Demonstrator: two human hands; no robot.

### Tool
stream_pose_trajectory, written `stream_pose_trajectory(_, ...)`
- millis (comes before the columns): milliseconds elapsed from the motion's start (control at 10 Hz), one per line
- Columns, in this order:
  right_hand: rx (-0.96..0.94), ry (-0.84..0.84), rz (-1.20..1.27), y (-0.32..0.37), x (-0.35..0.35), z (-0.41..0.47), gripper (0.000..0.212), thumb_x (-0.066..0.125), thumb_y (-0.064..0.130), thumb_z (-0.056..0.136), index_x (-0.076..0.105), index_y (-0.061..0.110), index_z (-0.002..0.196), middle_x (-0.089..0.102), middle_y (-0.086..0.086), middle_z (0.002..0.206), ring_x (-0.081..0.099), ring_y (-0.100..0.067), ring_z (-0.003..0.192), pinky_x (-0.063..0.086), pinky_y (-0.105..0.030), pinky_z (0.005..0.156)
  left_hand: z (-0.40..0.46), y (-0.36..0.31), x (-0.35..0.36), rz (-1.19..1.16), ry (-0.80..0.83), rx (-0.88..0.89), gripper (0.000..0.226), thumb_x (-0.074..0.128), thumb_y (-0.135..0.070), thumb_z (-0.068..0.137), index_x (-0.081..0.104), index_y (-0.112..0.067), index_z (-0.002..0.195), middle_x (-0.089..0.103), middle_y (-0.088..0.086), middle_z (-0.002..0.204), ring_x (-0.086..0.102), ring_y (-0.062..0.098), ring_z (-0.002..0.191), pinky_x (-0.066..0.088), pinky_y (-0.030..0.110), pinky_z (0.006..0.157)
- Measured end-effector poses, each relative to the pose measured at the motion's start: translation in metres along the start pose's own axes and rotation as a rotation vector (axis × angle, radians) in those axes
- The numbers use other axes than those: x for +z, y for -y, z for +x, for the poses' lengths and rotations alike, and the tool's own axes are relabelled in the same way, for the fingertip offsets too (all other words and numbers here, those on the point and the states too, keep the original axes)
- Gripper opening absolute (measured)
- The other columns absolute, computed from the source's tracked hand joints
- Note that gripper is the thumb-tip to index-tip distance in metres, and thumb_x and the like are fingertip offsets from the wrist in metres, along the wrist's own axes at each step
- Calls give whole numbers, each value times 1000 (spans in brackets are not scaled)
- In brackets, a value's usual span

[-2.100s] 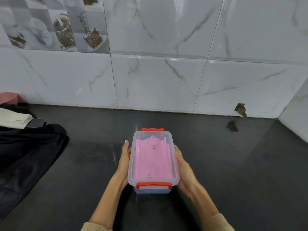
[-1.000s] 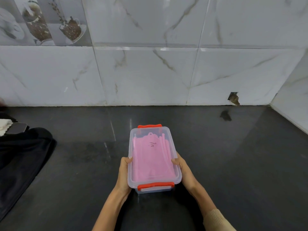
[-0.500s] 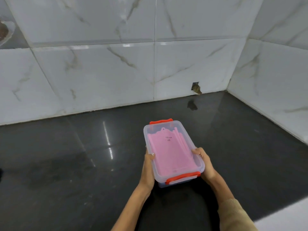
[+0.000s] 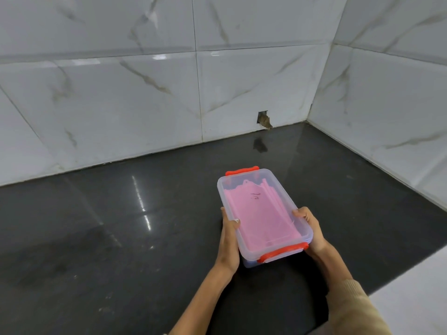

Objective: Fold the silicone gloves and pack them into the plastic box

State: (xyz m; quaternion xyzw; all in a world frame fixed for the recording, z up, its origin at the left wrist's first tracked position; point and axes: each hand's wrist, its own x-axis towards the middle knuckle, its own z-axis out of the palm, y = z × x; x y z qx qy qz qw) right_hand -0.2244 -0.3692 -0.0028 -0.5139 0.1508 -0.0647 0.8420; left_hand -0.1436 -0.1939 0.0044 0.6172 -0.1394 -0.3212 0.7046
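Observation:
A clear plastic box (image 4: 285, 197) with a lid on and red clips at both short ends is held just over the black counter, tilted a little to the right. Folded pink silicone gloves (image 4: 261, 213) show through the lid and fill the inside. My left hand (image 4: 228, 240) grips the box's left long side near the front. My right hand (image 4: 312, 229) grips the right long side, thumb on the lid's edge.
The glossy black counter (image 4: 121, 238) runs back to a white marble-tiled wall, which turns a corner at the right. A broken hole (image 4: 264, 120) sits low in the back wall. The counter's front edge (image 4: 396, 284) and a white surface lie at lower right.
The box, held in both hands, has swung to the right with my view. The dark cloth and towel at the left have passed out of sight, and the right wall corner has appeared.

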Motion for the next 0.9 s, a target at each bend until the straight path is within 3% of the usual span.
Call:
stream_pose_trajectory(400,19,-34,34,2,6,-3,65,85,45,40,68,15,95,73,-14,81,72,-28,71,59,-37,54,-1,-2,-1,11,-11,4,65,39,-54,79,35,-26,137,56,5,130,54,21,120,44,50,103)
stream_pose_trajectory(500,74,-119,36,4,7,-7,53,75,36,57,61,13,103,73,-14,83,71,-28,73,60,-38,57,-5,-10,-3,43,10,-6,63,42,-52,80,36,-26,137,55,3,132,53,19,122,42,50,106)
stream_pose_trajectory(600,100,-178,-17,14,5,-13,38,68,32,69,67,17,104,74,-13,90,73,-28,78,59,-38,58,-8,-18,-11,113,52,-36,59,43,-50,91,28,-29,144,45,-1,143,44,18,131,32,50,113)
stream_pose_trajectory(700,38,-215,-232,33,7,-16,43,62,47,75,69,20,107,69,-11,113,70,-24,95,58,-38,74,-11,-28,-25,249,-44,-64,67,41,-44,94,8,-29,150,19,-6,157,19,18,144,18,43,116)
stream_pose_trajectory(800,-15,-286,-362,47,20,-14,72,52,68,75,50,25,133,49,13,135,50,-10,123,39,-36,104,-17,-42,-49,305,-154,49,66,43,-42,94,11,-29,150,13,-9,159,15,12,145,17,31,112)
stream_pose_trajectory(900,-41,-267,-483,62,55,-12,45,39,69,83,68,43,105,60,33,109,59,9,101,51,-23,83,-23,-56,-72,335,-251,163,64,45,-38,94,15,-25,150,13,-11,158,13,5,144,13,20,107)
